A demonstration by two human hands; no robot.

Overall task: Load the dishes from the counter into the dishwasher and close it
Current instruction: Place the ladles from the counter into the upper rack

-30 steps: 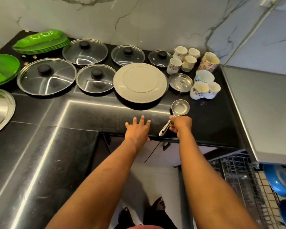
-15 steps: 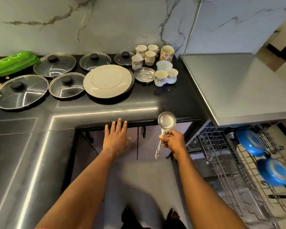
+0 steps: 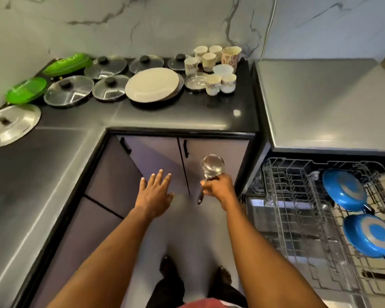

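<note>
From where I stand, the person's right grip (image 3: 219,187) is curled around the handle of a small round-bowled stainless steel ladle (image 3: 212,166). It pinches the handle high up, just beneath the bowl, so the dark tip hangs below the fist. The ladle is in the air in front of the grey cupboard doors (image 3: 156,152), off the black stone bench (image 3: 187,116) and not yet over the pulled-out grey wire dishwasher rack (image 3: 298,196) to the right. The left grip (image 3: 155,193) is spread flat with fingers straight, holding nothing and touching nothing I can make out. I'd judge the ladle is bound for the rack, with most of the load yet to go: glass lids with black knobs (image 3: 68,90), a large cream round plate (image 3: 152,87) and patterned white cups (image 3: 213,65) sit on the bench. The worry is the placing. A slim handle could slip through the wide wires, or the bowl could land mouth up and hold water. Two blue frying pans (image 3: 343,192) lean at the rack's far side, and a careless swing might knock them. The rack sits low, so a dropped ladle would clatter.
</note>
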